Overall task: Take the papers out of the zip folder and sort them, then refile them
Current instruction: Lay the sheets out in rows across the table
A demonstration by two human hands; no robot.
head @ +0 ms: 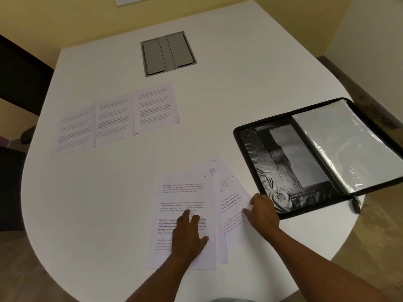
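So the round white surface (109, 203) has loads of bare room on the near-left side and around the middle, and its curved edge runs close past the zip end of the black zip folder (283, 171), which lies wide open at the right with one corner hanging just over the rim. Inside the folder, the left half has a shiny black pocket holding a pale grey sheet (292, 153), and the right half carries a stack of clear plastic sleeves (349, 144) over something grey. The fanned pile of printed white papers (187, 192) sits near the front edge, just left of the folder; the top page has a handwritten 6, one behind shows a 4. The left hand (189, 236) presses flat on the top page, fingers straight and a bit spread. The right hand (263, 212) is at the right edge of the fan, fingers curled onto the outer sheet, thumb on top. Further back, a row of three printed pages (117, 118) lies side by side, overlapping a bit, well apart from the pile. Behind those is a grey metal hatch (168, 53) set into the surface.
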